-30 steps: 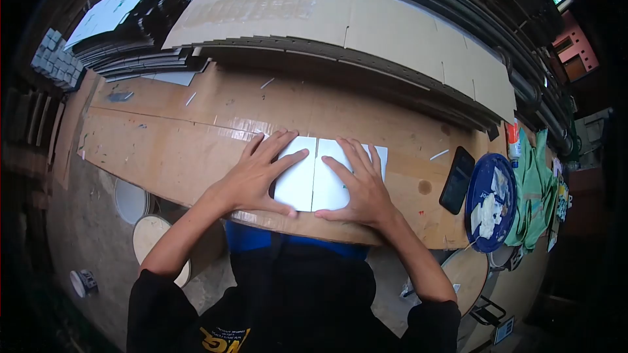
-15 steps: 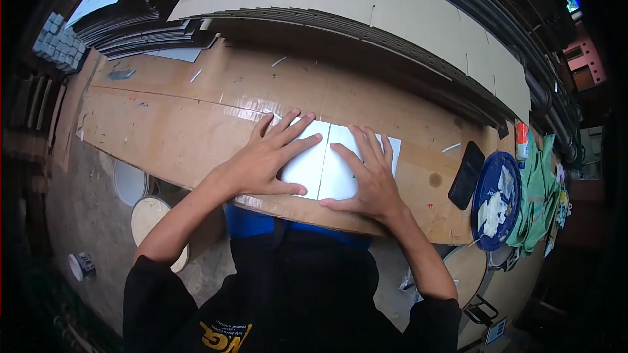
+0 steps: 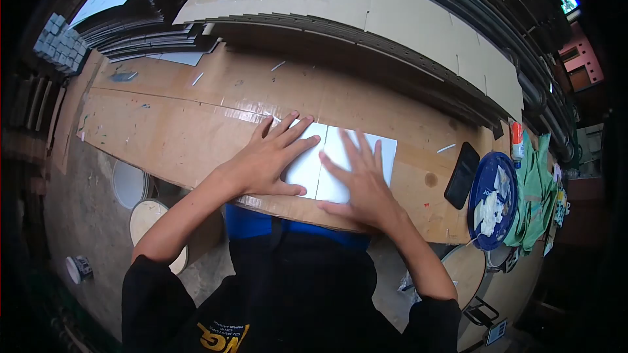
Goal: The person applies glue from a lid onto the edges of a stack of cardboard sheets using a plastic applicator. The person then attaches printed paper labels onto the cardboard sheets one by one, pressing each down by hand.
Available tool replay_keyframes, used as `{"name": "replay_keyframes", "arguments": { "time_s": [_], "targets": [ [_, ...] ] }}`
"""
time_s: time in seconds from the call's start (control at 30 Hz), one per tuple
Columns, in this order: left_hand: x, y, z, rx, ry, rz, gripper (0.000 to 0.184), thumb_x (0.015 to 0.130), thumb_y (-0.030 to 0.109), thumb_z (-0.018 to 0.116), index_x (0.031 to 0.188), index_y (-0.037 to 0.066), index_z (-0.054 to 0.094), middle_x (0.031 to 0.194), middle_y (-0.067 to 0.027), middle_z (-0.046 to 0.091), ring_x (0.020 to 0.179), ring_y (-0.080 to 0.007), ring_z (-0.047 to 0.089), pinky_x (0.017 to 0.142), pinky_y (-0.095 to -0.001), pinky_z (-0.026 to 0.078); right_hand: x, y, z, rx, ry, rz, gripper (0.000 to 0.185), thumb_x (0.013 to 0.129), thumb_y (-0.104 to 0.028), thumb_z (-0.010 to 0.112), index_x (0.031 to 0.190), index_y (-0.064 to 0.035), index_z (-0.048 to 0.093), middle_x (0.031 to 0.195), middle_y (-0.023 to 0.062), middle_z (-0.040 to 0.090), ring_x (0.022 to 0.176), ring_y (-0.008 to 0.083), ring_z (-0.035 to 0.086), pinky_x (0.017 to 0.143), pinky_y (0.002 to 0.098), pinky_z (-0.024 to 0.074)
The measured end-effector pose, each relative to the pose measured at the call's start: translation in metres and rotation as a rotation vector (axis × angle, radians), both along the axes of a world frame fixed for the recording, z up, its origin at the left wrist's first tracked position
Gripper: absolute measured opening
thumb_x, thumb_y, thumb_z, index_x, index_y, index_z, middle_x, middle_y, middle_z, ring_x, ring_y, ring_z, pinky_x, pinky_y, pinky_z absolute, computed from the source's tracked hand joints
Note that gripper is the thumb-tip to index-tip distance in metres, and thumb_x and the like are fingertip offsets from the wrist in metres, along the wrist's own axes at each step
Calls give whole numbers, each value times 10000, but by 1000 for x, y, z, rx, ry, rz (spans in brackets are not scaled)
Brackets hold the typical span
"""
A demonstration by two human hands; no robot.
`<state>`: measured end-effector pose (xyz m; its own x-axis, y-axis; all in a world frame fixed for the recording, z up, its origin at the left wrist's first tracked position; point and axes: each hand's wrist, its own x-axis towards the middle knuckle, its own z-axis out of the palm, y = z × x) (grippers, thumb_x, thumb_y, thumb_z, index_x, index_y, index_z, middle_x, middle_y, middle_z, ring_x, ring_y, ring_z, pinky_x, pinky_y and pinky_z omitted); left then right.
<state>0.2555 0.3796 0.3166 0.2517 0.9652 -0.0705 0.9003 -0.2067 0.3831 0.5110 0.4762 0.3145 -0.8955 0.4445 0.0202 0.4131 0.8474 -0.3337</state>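
A flat white piece of card or board point(image 3: 385, 151) lies on the cardboard-covered table, a thin dark line running down its middle. It could be one creased piece or two laid edge to edge; I cannot tell which. On its left part rests my left hand point(image 3: 265, 160), open, with fingers spread and thumb near the lower edge. Over the right part is my right hand point(image 3: 368, 186), also open, its fingertips slightly smeared by motion and its thumb near the bottom edge. Both hands hide portions of the white surface. Neither grips anything.
Stacked cardboard sheets point(image 3: 405, 16) overhang the table's back. At right are a black phone point(image 3: 462, 175), a blue lid point(image 3: 479, 204) with white paste, a bottle point(image 3: 517, 140) and green cloth point(image 3: 533, 193). White strips point(image 3: 197, 78) lie scattered. A drum point(image 3: 147, 220) stands below the table's left side.
My right hand has shifted slightly left across the white piece, uncovering more of its right edge. My left hand stays in place. The view has moved very slightly.
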Motion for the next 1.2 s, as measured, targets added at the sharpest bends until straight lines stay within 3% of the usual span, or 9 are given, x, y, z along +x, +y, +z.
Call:
{"name": "replay_keyframes", "arguments": {
  "time_s": [0.13,0.4,0.53,0.63,0.7,0.9,1.07,1.13,1.2],
  "targets": [
    [0,0,3,-6,1,3,1014,805,667,738,1631,191,391,1738,-182,228,1612,-404,170,1268,-666,142,7,-7,21,-149,116,92,648,757,-612,846,1275,-230,782,1667,230,339,1574,475,211,1235,736,79],
    [1,0,0,-16,-3,2,999,807,643,736,1637,211,389,1764,-155,158,1619,-426,121,1262,-675,131,-3,-10,9,-66,146,-47,627,800,-620,816,1285,-225,777,1647,228,369,1561,457,245,1232,737,78],
    [1,1,2,55,26,12,933,828,664,686,1594,183,458,1688,-201,286,1583,-443,197,1260,-683,134,13,6,57,17,421,-173,538,831,-452,857,1250,-130,759,1531,202,497,1419,389,464,1217,561,300],
    [1,-2,2,55,-3,24,925,811,648,703,1568,161,491,1600,-205,367,1547,-438,250,1260,-674,124,42,56,102,127,1051,-626,415,859,-305,856,1123,-23,706,1225,138,603,1173,295,575,1033,416,460],
    [3,1,4,79,-36,-19,916,805,646,704,1545,141,516,1544,-208,409,1526,-427,283,1257,-674,125,83,113,112,504,982,-889,430,955,-321,800,1197,10,669,1140,85,601,1016,159,602,870,286,519],
    [13,0,9,79,14,61,902,754,583,761,1503,127,548,1505,-192,447,1498,-383,351,1233,-710,118,104,157,131,417,612,-1164,688,830,-645,814,1085,-16,703,1097,187,650,1057,327,625,970,435,490],
    [13,-5,10,109,19,74,737,819,570,704,1377,107,575,1505,-189,486,1487,-363,396,1217,-726,152,143,190,110,616,413,-1316,959,751,-760,799,1296,19,677,1271,271,672,1189,397,639,1040,478,483],
    [11,-8,5,117,15,88,728,826,572,700,1376,110,579,1513,-187,486,1494,-362,394,1219,-726,151,167,198,108,372,459,-1345,977,759,-762,798,1315,31,667,1225,234,691,1128,337,666,1041,438,491],
    [10,-9,5,118,8,76,711,854,577,682,1389,119,584,1565,-181,465,1535,-359,360,1225,-731,137,193,214,98,232,566,-1282,782,744,-726,835,1023,-2,741,877,61,672,850,192,622,853,322,488]
  ]
}}
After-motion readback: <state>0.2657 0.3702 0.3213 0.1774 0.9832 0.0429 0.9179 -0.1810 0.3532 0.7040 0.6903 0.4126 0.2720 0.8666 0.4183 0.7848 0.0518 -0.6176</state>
